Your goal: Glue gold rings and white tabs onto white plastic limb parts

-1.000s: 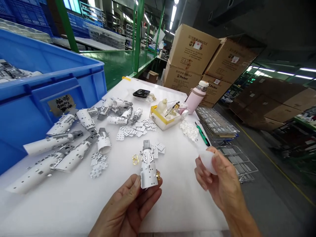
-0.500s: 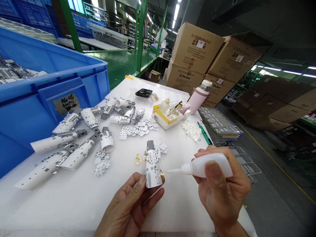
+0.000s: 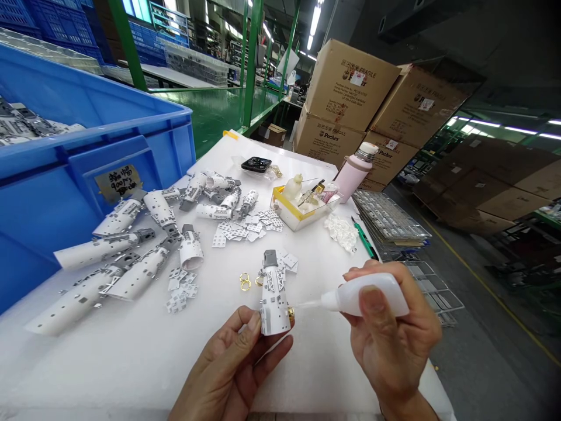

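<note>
Two hands show: one left hand point(image 3: 230, 368) holding one white perforated tube part point(image 3: 274, 307), and one right hand point(image 3: 392, 336) holding one squeeze bottle point(image 3: 368, 295). About ten more tube parts point(image 3: 140, 272) lie at 11 o'clock, though overlaps make the count uncertain. Three loose gold rings point(image 3: 244, 282) sit at 12 o'clock. Farther out at 12 o'clock are one phone point(image 3: 256, 164) and one yellow-edged tray point(image 3: 298, 213). At 1 o'clock stand one pink flask point(image 3: 350, 178), one green-handled craft knife point(image 3: 363, 238) and four cardboard cartons point(image 3: 350, 85). One blue crate point(image 3: 100, 140) sits at 10 o'clock.
</note>
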Tool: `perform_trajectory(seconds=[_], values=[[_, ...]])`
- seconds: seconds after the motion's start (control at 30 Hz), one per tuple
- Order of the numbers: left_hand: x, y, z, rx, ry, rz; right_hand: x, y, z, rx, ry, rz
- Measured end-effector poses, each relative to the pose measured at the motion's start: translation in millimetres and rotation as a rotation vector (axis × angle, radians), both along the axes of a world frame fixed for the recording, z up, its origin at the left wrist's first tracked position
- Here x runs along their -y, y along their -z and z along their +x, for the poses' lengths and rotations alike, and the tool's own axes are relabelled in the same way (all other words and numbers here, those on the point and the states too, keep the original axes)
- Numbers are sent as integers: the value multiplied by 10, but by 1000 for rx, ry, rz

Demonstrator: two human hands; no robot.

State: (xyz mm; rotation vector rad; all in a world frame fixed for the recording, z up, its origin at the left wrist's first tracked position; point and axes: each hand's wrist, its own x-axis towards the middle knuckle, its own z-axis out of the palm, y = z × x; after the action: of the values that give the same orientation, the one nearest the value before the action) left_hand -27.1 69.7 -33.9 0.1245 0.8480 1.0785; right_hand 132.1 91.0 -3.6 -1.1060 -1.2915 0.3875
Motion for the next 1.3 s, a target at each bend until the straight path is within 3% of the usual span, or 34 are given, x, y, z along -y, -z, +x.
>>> perform_trajectory(seconds=[1.13, 1.3], values=[[-10, -47, 29, -31, -19, -3, 69, 85, 44, 77, -31, 118], [-49, -89, 40, 24, -37, -68, 81, 62, 19, 64, -25, 102]])
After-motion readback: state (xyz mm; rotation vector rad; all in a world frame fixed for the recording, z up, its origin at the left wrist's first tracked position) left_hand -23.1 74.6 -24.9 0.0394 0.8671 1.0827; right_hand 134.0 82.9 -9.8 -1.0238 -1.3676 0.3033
